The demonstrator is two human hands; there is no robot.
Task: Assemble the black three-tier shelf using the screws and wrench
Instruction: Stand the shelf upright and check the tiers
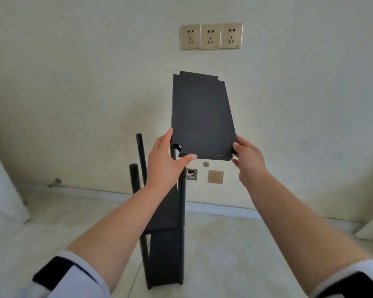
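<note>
A flat black shelf board (200,112) with notched corners is held up in the air, tilted away toward the wall. My left hand (166,160) grips its near left corner, thumb lying along the near edge. My right hand (248,162) grips the near right corner. Below stands the partly built black shelf frame (166,250), with two lower tiers and upright black poles (140,155); one pole top (174,150) sits under the board's near left notch. No screws or wrench are in view.
A cream wall is straight ahead with a triple socket panel (211,36) high up and a single socket (215,177) low down. A door stop (55,182) sticks out at the skirting on the left. A pale tiled floor (235,244) surrounds the frame.
</note>
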